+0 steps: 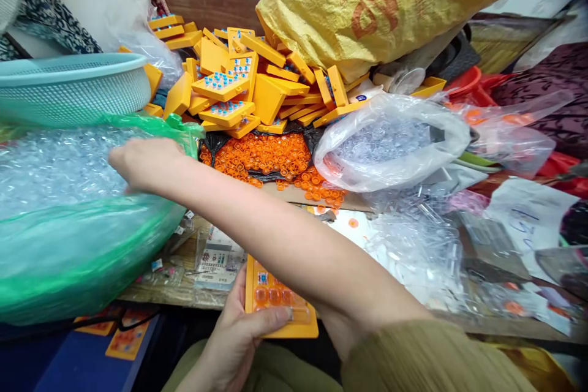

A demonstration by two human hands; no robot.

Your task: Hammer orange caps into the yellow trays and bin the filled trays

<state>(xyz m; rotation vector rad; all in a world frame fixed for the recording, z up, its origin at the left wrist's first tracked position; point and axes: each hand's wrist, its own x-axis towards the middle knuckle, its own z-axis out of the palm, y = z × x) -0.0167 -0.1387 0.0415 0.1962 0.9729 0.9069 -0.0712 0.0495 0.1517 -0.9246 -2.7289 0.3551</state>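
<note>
At the lower middle, my left hand (248,324) holds an orange tray (303,326) with clear square pieces in its compartments, the thumb over its lower edge. My right arm crosses over the tray's upper part and hides some of it. My right hand (147,162) is at the left, over the small clear pieces (59,165) in a green plastic bag (92,257). Its fingers are blurred and curled together; what they hold, if anything, cannot be made out.
Behind lie piled yellow-orange cases (269,98), orange rings (271,153) and a yellow sack (367,12). A white bag (331,159) of clear pieces stands right of centre. A blue basket (78,89) is at left, loose clear plastic pieces (422,245) at right.
</note>
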